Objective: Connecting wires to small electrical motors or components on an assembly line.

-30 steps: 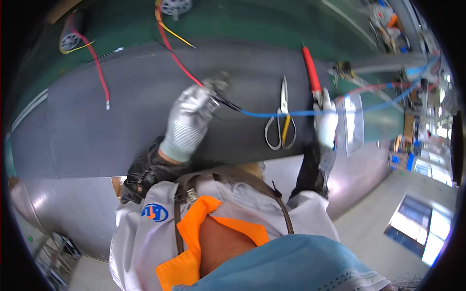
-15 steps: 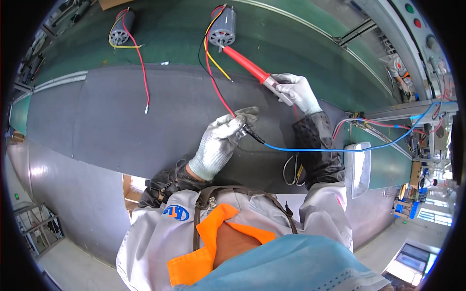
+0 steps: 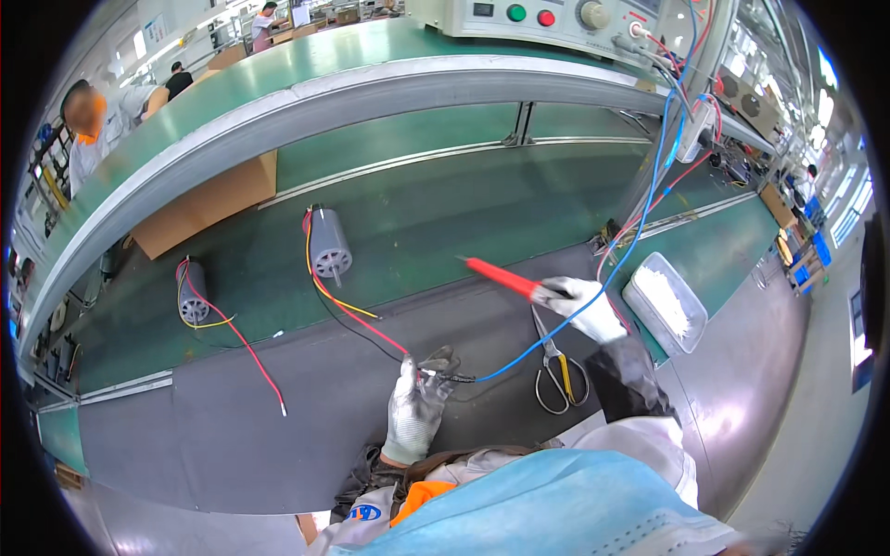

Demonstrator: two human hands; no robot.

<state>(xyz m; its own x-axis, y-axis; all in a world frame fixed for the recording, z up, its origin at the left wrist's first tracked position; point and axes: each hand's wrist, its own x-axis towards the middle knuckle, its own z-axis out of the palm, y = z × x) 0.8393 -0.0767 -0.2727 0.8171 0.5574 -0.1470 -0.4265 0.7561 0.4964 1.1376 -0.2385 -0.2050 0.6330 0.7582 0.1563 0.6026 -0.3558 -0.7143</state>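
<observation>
My left hand (image 3: 416, 410), in a white glove with grey fingertips, is closed on a clip at the end of a blue wire (image 3: 556, 331). The tip of a red wire (image 3: 371, 331) meets it at the fingers; the exact joint is hidden. That red wire comes from a grey cylindrical motor (image 3: 331, 243), which also has yellow and black leads. In my gloved right hand (image 3: 586, 309) is a red test probe (image 3: 503, 278), its thin metal tip pointing left in the air, apart from the motor's shaft. A second grey motor (image 3: 192, 295) lies farther left, its red lead stretched over the mat.
Scissors (image 3: 562, 378) lie on the dark mat (image 3: 232, 454) beside my right forearm. A white plastic tub (image 3: 669, 310) stands to the right. Above the bench runs a shelf (image 3: 371, 88) bearing a control box (image 3: 547, 17). A cardboard sheet (image 3: 209, 206) leans behind; people work beyond.
The view has tilted upward, bringing in the shelf and control box. My right hand has drawn the probe tip off the motor's shaft to the right. My left hand keeps its grip.
</observation>
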